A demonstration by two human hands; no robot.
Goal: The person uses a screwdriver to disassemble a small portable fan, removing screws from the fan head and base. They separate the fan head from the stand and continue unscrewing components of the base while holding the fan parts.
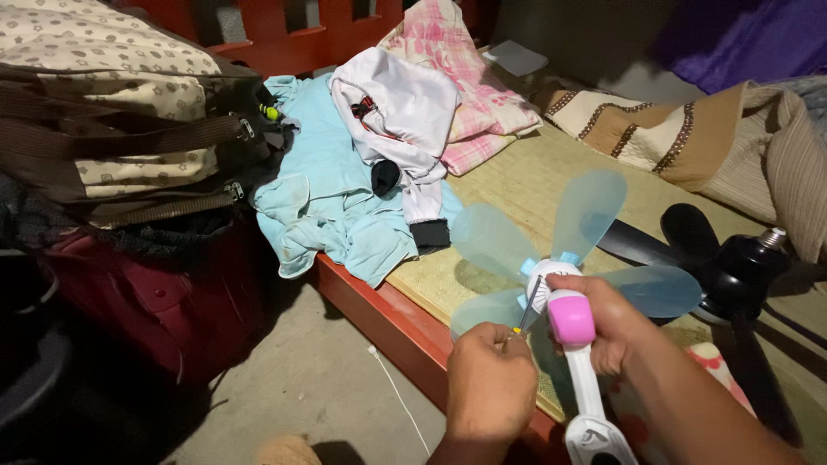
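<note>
Over the bed's edge, right hand grip wraps the fan — left hand grip pinches a screwdriver at its hub.

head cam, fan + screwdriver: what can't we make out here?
- Screwdriver handle: head view, hidden inside the left hand.
- Its tip at the small fan hub: too small to tell what it touches.
- Fan base: cut off by the bottom edge.
- Right hand fingers: hidden behind the fan's pink and white body.
- Black fan: dark, partly behind the translucent blades.
</note>
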